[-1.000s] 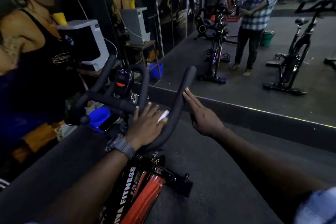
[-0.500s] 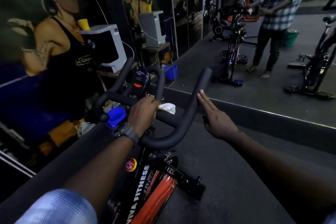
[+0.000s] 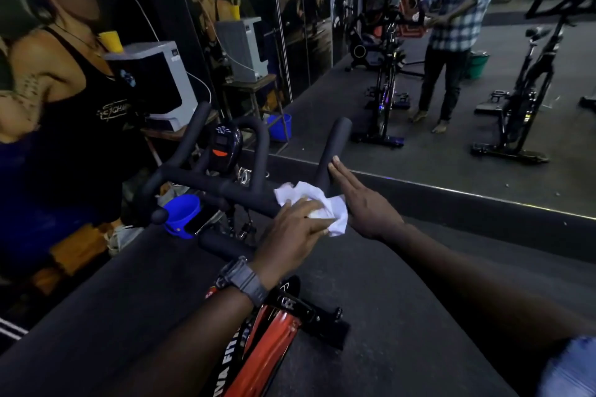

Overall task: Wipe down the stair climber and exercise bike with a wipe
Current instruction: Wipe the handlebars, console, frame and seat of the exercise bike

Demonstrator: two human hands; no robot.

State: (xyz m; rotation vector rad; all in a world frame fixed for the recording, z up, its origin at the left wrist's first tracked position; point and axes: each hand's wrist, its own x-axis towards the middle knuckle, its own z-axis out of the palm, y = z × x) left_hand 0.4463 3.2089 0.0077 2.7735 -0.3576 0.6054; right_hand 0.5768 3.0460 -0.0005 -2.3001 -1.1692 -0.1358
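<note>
The left hand pressed a crumpled white wipe against the black handlebar of the exercise bike, at the bend where the crossbar met the right-side horn. Its grip was clamped on the wipe: fingers curled over the cloth, with loose folds protruding above and to the right of the knuckles. A dark wristwatch sat on the left wrist.

The right hand lay just beside the wipe, its grip apart: fingers were straight and together, fingertips touching the outer face of the right horn.

A small console with an orange button stood at the centre of the handlebar. A blue bottle holder hung below the left part of the crossbar. The red-and-black frame ran down toward the dark floor.

The wall mirror ahead reflected a person in a checked shirt and further bikes.
</note>
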